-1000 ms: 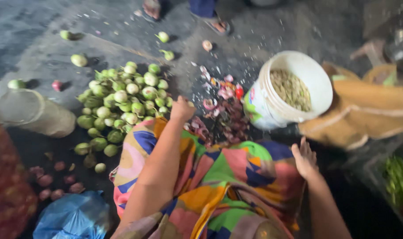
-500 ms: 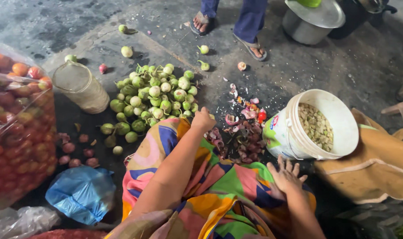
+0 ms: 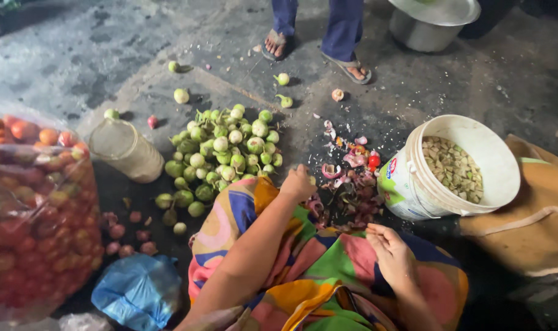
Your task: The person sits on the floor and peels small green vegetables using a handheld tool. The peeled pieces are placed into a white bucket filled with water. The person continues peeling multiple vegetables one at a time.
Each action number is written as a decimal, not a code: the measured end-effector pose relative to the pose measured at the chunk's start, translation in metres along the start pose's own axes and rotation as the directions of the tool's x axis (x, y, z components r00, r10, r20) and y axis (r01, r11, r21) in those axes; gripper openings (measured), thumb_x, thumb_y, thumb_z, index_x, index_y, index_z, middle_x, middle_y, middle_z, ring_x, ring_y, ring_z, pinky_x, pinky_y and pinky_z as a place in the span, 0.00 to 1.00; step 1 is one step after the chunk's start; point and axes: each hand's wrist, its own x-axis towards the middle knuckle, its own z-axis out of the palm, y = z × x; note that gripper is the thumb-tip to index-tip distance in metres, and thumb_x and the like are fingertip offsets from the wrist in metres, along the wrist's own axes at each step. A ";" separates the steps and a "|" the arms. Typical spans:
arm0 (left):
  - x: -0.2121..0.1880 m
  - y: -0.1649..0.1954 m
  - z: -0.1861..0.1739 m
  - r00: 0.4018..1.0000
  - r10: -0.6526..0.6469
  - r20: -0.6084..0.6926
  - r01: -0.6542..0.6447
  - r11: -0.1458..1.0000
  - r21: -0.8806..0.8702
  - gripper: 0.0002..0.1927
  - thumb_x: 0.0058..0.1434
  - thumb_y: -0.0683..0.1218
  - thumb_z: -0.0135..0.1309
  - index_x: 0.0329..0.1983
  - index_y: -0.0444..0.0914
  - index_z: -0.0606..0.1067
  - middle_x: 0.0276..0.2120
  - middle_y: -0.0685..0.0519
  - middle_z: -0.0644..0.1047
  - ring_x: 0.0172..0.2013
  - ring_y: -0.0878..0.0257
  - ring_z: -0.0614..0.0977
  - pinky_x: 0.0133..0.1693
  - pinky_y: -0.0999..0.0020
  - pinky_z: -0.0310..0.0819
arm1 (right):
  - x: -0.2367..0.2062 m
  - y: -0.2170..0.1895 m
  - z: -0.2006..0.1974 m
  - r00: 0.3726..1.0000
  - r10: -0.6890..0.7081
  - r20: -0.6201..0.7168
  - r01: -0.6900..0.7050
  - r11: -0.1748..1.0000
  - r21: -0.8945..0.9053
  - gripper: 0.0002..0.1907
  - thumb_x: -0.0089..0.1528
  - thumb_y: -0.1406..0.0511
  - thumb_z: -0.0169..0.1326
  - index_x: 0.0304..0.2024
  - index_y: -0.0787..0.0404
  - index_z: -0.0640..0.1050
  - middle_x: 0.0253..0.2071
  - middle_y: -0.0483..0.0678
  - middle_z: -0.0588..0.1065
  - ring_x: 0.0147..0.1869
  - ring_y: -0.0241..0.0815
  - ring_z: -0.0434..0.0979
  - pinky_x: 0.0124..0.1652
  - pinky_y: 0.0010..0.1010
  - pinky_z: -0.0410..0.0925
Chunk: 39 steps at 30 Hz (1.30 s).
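From the head camera, the left hand is reaching out, curled loosely, to the near edge of the heap of small green eggplants just ahead of it; whether it is gripping one I cannot tell. The right hand is lying open and empty over the colourful skirt. The eggplants are looking firm, light and smooth, probably best pinched around the round body. Between the hands, onion peels are littering the ground; beyond the right hand a white bucket is holding chopped pieces. The floor is rough, damp concrete, with someone's sandalled feet standing further off.
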 end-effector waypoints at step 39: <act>-0.016 0.061 -0.177 0.940 -0.136 0.314 -0.083 0.800 0.594 0.51 0.61 0.79 0.34 0.83 0.53 0.46 0.67 0.37 0.36 0.72 0.31 0.36 0.69 0.26 0.35 | 0.088 0.064 -0.114 0.977 0.199 -0.071 -0.025 0.442 0.897 0.21 0.69 0.49 0.49 0.55 0.55 0.77 0.54 0.44 0.77 0.53 0.47 0.74 0.41 0.38 0.67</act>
